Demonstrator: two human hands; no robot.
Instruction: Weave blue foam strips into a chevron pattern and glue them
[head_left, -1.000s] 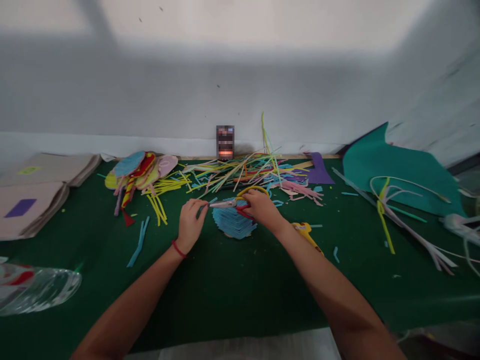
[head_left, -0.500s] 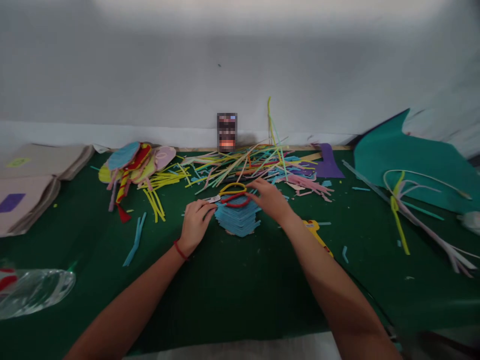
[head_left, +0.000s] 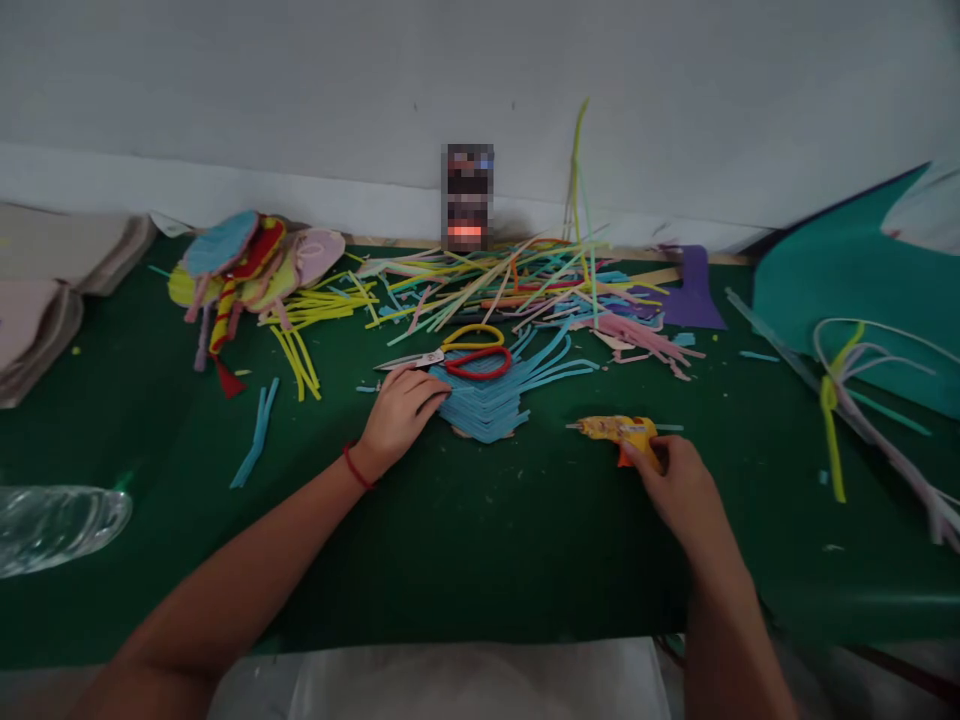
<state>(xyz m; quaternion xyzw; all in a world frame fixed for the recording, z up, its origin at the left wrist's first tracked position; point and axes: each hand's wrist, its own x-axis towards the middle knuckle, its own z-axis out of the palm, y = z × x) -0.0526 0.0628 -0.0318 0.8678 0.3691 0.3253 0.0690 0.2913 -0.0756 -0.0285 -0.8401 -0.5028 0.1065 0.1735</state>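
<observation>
In front of me lies a layered piece of blue strips (head_left: 484,412), stacked in a V pattern with loose strip ends fanning out to the right. My left hand (head_left: 400,418) has its fingers closed at the piece's left edge. Scissors (head_left: 436,358) with yellow and red handles rest across the top of the strips, blades pointing left just above my left hand. My right hand (head_left: 679,485) is wrapped round the handle of a yellow hot glue gun (head_left: 611,429), whose nozzle points left toward the blue strips. A glue stick sticks out of its back.
Behind the strips is a tangled heap of coloured strips (head_left: 480,290); a phone (head_left: 467,200) leans on the wall. Petal-shaped pieces (head_left: 225,245) lie back left, and a clear bottle (head_left: 64,525) lies at left. A teal sheet (head_left: 847,290) stands at right on the green table (head_left: 480,560).
My right hand has left the scissors' handles, moved right and closed on the glue gun, which is now turned with its nozzle leftward. My left hand stays by the blue strips.
</observation>
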